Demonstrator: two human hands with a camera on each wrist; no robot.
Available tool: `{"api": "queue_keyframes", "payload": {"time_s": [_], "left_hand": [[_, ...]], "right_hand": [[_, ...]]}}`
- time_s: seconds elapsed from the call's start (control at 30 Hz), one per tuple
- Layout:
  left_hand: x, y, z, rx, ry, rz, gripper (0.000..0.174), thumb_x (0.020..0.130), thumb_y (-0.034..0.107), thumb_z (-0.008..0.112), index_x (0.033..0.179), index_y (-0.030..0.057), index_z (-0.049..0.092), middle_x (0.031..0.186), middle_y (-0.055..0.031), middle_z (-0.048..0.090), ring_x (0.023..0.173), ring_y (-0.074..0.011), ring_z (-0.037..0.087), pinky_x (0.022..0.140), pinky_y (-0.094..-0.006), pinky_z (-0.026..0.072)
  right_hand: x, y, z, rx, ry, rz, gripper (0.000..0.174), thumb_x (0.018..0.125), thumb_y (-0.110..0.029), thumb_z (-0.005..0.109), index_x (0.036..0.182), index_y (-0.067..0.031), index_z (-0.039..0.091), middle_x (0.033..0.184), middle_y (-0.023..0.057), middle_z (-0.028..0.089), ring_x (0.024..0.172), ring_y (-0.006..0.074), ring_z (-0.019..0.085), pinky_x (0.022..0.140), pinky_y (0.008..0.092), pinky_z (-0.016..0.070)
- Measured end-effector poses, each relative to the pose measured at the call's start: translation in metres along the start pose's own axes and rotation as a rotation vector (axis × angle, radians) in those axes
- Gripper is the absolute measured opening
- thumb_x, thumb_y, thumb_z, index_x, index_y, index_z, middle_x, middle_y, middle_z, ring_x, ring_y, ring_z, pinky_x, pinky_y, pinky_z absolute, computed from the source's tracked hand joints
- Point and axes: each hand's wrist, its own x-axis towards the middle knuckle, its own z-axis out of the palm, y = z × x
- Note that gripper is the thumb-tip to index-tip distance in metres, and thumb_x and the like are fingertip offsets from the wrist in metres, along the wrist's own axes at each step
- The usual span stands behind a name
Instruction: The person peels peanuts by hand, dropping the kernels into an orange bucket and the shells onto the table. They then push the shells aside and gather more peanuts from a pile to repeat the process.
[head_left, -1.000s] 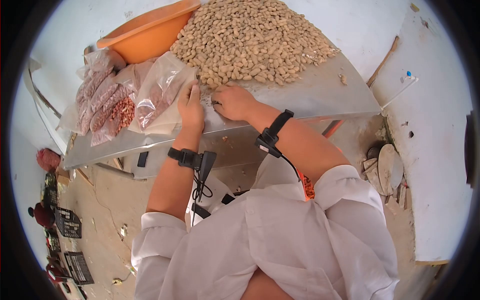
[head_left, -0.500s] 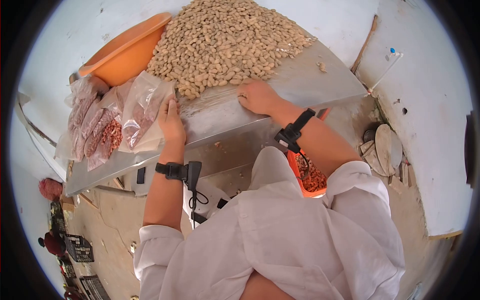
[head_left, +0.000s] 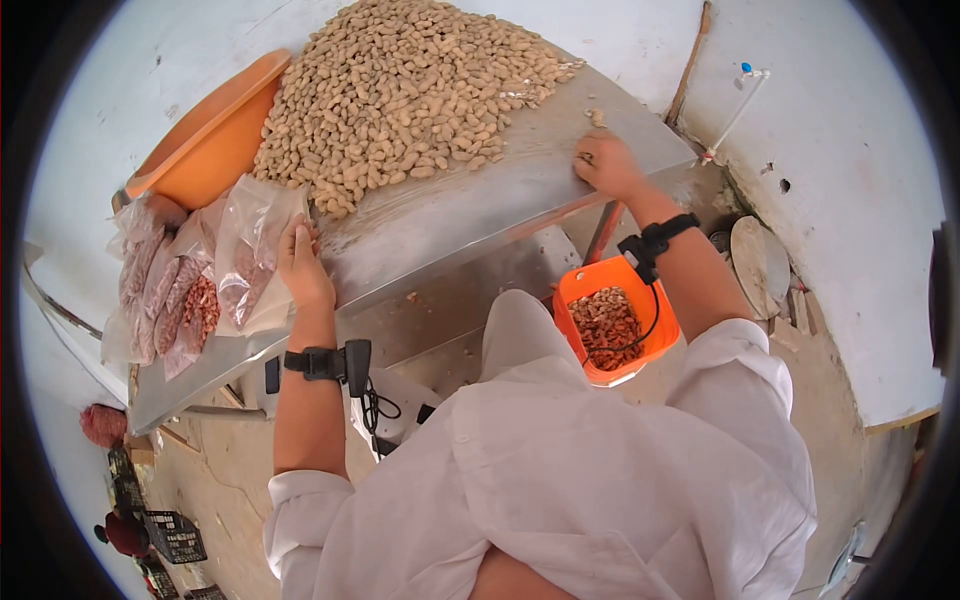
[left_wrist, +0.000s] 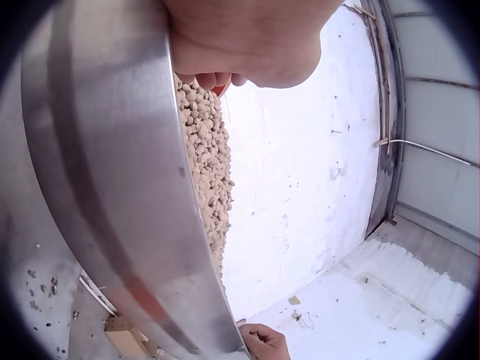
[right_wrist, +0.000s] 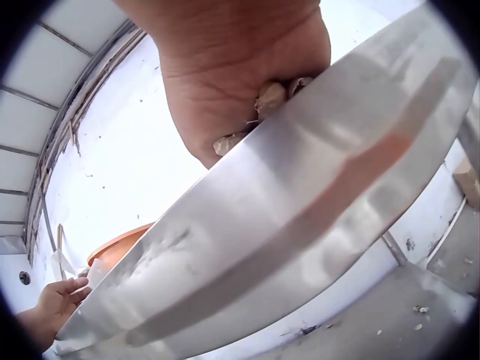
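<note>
At the right end of the metal table (head_left: 455, 235), my right hand (head_left: 612, 168) is curled low over the surface, near its front edge. Peanut shells (right_wrist: 270, 100) show under its palm in the right wrist view. To the left, my left hand (head_left: 305, 268) rests with relaxed fingers at the edge of a clear plastic bag (head_left: 240, 255) of peanut kernels. A large heap of unshelled peanuts (head_left: 400, 100) lies on the table between and behind the hands.
An orange basin (head_left: 215, 130) leans behind several filled bags (head_left: 150, 285) at the left. Below the right forearm stands an orange bucket (head_left: 600, 275) holding reddish bits. A few loose peanuts (head_left: 596, 118) lie near the table's right corner.
My right hand has swept rightward along the table from beside the left hand to the right end. The left hand stays by the bag. The view has turned, showing more of the bucket.
</note>
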Motion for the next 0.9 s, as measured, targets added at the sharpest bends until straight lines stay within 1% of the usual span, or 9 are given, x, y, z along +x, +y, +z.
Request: {"api": "queue_keyframes", "payload": {"time_s": [0.07,0.23,0.3,0.37,0.47,0.57,0.7,0.77,0.9], "left_hand": [[0.002,-0.003,-0.002,0.016,-0.002,0.015,0.026,0.092,0.017,0.047,0.11,0.0005,0.056,0.095,-0.0028,0.057,0.08,-0.0074,0.05,0.069,-0.0197,0.04],[0.002,-0.002,-0.002,0.02,-0.001,0.008,0.026,0.092,0.017,0.047,0.11,0.0005,0.056,0.094,-0.0024,0.057,0.08,-0.0074,0.05,0.068,-0.0195,0.0396],[0.001,-0.001,-0.001,0.02,-0.011,0.01,0.026,0.092,0.016,0.047,0.11,0.0006,0.056,0.093,-0.0023,0.057,0.079,-0.0073,0.05,0.068,-0.0194,0.0394],[0.0,-0.001,-0.001,0.02,-0.013,0.006,0.026,0.091,0.017,0.047,0.11,0.0007,0.056,0.093,-0.0023,0.056,0.08,-0.0072,0.05,0.068,-0.0192,0.0392],[0.001,0.0,0.002,0.019,-0.015,0.004,0.026,0.091,0.017,0.048,0.11,0.0008,0.056,0.094,-0.0024,0.056,0.08,-0.0072,0.05,0.069,-0.0194,0.0392],[0.003,-0.004,-0.002,0.058,-0.02,0.01,0.027,0.092,0.018,0.048,0.11,0.0013,0.056,0.095,-0.0026,0.057,0.082,-0.0078,0.05,0.07,-0.0203,0.0394],[0.002,-0.002,-0.001,0.085,-0.012,0.007,0.028,0.092,0.021,0.047,0.111,0.0021,0.057,0.096,-0.0028,0.057,0.084,-0.009,0.051,0.072,-0.0218,0.0396],[0.002,-0.003,-0.001,0.089,-0.012,0.018,0.029,0.092,0.022,0.047,0.111,0.0023,0.057,0.096,-0.0029,0.057,0.085,-0.0094,0.051,0.073,-0.0222,0.0396],[0.0,0.0,-0.003,0.106,-0.012,0.005,0.03,0.092,0.023,0.047,0.111,0.0022,0.056,0.098,-0.0031,0.057,0.085,-0.0098,0.051,0.074,-0.0227,0.0394]], "right_hand": [[-0.017,0.022,-0.016,-0.035,0.01,0.011,0.011,0.069,-0.015,0.056,0.072,-0.0043,0.057,0.076,0.0142,0.056,0.077,0.0341,0.053,0.07,0.0427,0.0432],[-0.1,0.037,-0.05,-0.181,0.278,0.035,0.013,0.072,-0.013,0.059,0.083,-0.0068,0.06,0.091,0.014,0.057,0.088,0.0349,0.052,0.078,0.0417,0.0429],[-0.163,0.077,-0.037,-0.348,-0.078,0.189,0.021,0.075,-0.019,0.06,0.091,-0.007,0.063,0.104,0.0148,0.057,0.095,0.0354,0.051,0.084,0.0427,0.0415],[-0.224,0.087,-0.014,-0.349,-0.169,0.341,0.031,0.076,-0.028,0.061,0.098,-0.0062,0.063,0.108,0.0151,0.056,0.1,0.035,0.051,0.086,0.0441,0.0404],[-0.27,0.118,0.007,-0.129,-0.216,0.614,0.037,0.077,-0.034,0.061,0.101,-0.0055,0.063,0.104,0.016,0.059,0.099,0.0347,0.053,0.082,0.0433,0.0424],[-0.238,0.116,-0.008,-0.194,0.128,0.675,0.029,0.079,-0.029,0.06,0.093,-0.0045,0.064,0.089,0.0157,0.062,0.087,0.0345,0.056,0.075,0.0417,0.0448],[-0.12,0.074,-0.046,-0.179,0.479,0.247,0.014,0.079,-0.016,0.056,0.082,-0.0027,0.061,0.077,0.0143,0.058,0.074,0.0317,0.056,0.067,0.0396,0.0445],[-0.063,0.05,-0.058,-0.113,0.396,0.17,0.014,0.077,-0.014,0.057,0.084,-0.0035,0.062,0.083,0.0143,0.059,0.079,0.0311,0.057,0.07,0.0385,0.0452],[0.023,0.052,-0.046,-0.209,0.029,0.253,0.032,0.07,-0.016,0.062,0.101,-0.0062,0.061,0.095,0.0153,0.06,0.092,0.0313,0.057,0.081,0.037,0.0456]]}}
